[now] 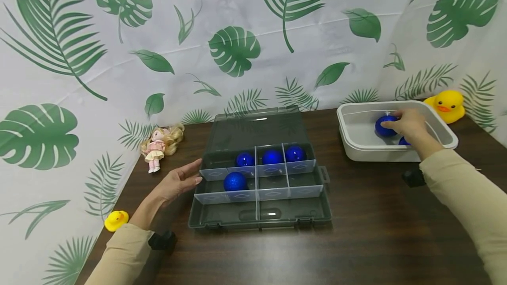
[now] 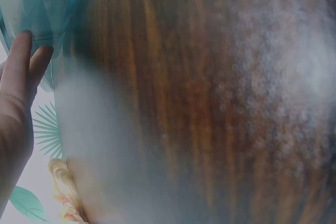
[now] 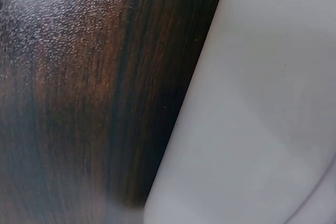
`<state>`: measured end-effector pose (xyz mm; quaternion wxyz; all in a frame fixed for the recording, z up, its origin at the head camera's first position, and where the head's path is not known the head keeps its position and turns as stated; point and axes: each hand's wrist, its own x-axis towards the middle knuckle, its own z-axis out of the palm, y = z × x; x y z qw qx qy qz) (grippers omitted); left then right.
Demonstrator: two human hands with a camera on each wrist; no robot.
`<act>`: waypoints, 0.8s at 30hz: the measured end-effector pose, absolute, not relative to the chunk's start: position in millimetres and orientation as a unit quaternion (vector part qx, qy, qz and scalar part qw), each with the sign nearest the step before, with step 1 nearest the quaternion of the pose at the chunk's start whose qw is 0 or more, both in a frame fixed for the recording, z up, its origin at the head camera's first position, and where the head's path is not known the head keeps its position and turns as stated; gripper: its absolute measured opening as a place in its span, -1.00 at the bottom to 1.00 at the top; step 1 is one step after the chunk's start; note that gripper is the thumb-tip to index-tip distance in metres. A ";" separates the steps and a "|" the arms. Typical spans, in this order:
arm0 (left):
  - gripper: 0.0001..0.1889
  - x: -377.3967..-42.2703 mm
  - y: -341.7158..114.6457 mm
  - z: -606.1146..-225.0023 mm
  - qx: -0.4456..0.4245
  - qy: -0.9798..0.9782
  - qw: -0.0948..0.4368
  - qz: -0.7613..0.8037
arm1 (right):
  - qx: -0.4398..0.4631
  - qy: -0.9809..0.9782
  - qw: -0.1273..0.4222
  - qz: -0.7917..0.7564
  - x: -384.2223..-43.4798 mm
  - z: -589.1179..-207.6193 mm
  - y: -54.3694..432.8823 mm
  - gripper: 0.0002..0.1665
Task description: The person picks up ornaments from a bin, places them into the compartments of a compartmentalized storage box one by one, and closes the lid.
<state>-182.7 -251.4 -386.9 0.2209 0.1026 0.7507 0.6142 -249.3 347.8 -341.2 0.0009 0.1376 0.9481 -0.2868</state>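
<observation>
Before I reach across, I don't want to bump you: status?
Right hand gripping blue ball in tub. Left hand at box's left edge. Four balls in box. Tub's wall between held ball and box.

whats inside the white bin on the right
The white bin holds a blue ball, pinched by the right hand, and part of a second ball. The hand and front rim hide the rest of that one, and anything else behind them.

White cloth (image 1: 273, 67) hangs behind, lightly creased, printed with green palm fronds (image 1: 53, 25) and broad split leaves (image 1: 233, 52). Dark brown wood-grain tabletop (image 1: 376, 219) runs up to it; pale glare (image 1: 273, 269) lies on its near middle.
</observation>
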 end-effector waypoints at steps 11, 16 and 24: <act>-0.26 -182.9 -250.6 -385.6 0.106 0.748 0.224 0.616 | 0.059 0.947 -0.047 -0.313 -244.8 -331.6 334.6 -0.30; -0.25 -183.4 -251.8 -385.3 0.105 0.751 0.221 0.613 | -0.033 0.923 -0.089 -0.372 -230.8 -307.4 296.3 -0.33; -0.26 -183.4 -250.9 -387.1 0.102 0.746 0.218 0.621 | -0.262 0.862 -0.042 -0.431 -205.7 -309.9 200.8 -0.51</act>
